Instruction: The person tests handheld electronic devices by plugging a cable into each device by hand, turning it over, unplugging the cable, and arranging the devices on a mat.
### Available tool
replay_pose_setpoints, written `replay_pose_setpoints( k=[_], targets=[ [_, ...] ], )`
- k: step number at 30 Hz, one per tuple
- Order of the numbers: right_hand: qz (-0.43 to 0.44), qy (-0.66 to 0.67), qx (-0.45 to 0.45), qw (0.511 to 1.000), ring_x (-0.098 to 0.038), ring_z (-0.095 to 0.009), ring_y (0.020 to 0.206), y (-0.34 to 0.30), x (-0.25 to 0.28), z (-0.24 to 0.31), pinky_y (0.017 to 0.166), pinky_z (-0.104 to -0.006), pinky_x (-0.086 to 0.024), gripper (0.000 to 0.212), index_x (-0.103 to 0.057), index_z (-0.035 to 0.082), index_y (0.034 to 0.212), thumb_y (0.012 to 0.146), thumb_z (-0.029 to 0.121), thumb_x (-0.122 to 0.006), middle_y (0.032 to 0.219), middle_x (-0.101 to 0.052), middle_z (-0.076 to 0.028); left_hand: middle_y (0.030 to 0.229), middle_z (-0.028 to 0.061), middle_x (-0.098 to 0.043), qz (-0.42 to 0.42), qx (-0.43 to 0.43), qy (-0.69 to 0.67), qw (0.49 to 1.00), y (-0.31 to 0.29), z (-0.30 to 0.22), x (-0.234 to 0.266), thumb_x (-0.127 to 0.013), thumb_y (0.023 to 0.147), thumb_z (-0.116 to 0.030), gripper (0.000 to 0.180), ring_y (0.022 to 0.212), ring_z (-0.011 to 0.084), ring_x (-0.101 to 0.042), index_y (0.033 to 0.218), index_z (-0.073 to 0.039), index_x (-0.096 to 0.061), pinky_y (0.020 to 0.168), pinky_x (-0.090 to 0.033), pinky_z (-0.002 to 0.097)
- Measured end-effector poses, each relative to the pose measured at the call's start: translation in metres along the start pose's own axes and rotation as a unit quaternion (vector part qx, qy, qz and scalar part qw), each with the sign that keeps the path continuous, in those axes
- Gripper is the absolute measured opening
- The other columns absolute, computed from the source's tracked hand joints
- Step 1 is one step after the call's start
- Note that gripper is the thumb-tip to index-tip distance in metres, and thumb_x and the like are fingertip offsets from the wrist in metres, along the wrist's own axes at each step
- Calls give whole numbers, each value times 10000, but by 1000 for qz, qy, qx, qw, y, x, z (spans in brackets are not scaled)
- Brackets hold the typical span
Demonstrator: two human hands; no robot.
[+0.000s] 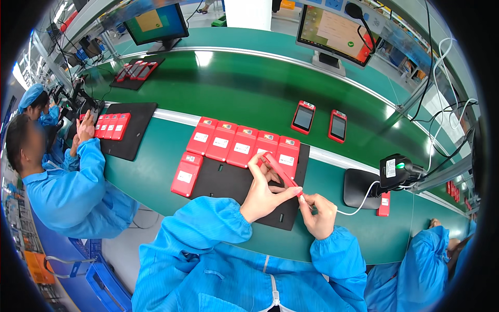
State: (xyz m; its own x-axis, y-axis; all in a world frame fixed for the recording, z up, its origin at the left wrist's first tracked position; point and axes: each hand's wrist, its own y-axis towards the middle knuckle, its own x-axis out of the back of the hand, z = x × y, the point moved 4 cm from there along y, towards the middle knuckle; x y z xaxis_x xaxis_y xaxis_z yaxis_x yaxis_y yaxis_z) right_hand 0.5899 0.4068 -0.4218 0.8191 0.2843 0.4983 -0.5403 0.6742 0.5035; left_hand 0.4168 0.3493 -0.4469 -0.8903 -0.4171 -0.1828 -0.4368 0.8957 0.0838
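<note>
My left hand grips a red handheld terminal, tilted and turned edge-on, above a black mat. At the terminal's lower end my right hand is pinched closed. A white cable runs into the right hand's fingers; its tip is hidden there. Behind the hands, several red terminals lie back up in a row on the mat, with white labels, among them one terminal in the middle. Another red terminal lies in front of the row's left end.
Two terminals lie screen up on the green conveyor belt. A black scanner stands at the right by a black stand plate and a red device. Two monitors stand behind. A co-worker sits at the left.
</note>
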Motion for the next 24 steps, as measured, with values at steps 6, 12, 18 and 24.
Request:
replay_pose_setpoints(
  k=[6,12,18,24],
  targets=[
    [117,163,-81,976,-713,-228,1020,8,0,-11,863,-326,-623,193,-593,-32,1066,931,-29,-730,1165,-662,-157,1445,215,-452,41,13,9,999,1,-8,-1,-823,879,18,1056,1241,259,-632,1557,-116,-24,902,-665,387],
    [166,427,-260,850,-643,-240,1219,5,-16,-22,983,-421,-598,192,-479,41,1137,1045,52,-647,1352,-549,-129,1405,209,-519,48,11,20,999,1,-3,5,-715,987,-14,835,1220,249,-641,1559,-82,-111,911,-632,376],
    [237,480,-344,772,-661,-191,1065,4,-8,-17,911,-316,-521,452,-467,48,1459,1074,221,-629,1271,-650,-127,1333,216,-646,81,-44,39,995,-7,-12,-1,-556,1095,-128,556,1169,264,-667,1562,-38,-268,1013,-519,396],
    [245,431,-333,802,-620,-110,1022,-2,23,-34,918,-264,-493,546,-538,-23,1478,1023,233,-695,1287,-707,-135,1484,205,-522,122,-88,116,982,-10,-15,0,-566,1071,-143,526,1321,302,-574,1554,-2,-415,1057,-505,412]
  ],
)
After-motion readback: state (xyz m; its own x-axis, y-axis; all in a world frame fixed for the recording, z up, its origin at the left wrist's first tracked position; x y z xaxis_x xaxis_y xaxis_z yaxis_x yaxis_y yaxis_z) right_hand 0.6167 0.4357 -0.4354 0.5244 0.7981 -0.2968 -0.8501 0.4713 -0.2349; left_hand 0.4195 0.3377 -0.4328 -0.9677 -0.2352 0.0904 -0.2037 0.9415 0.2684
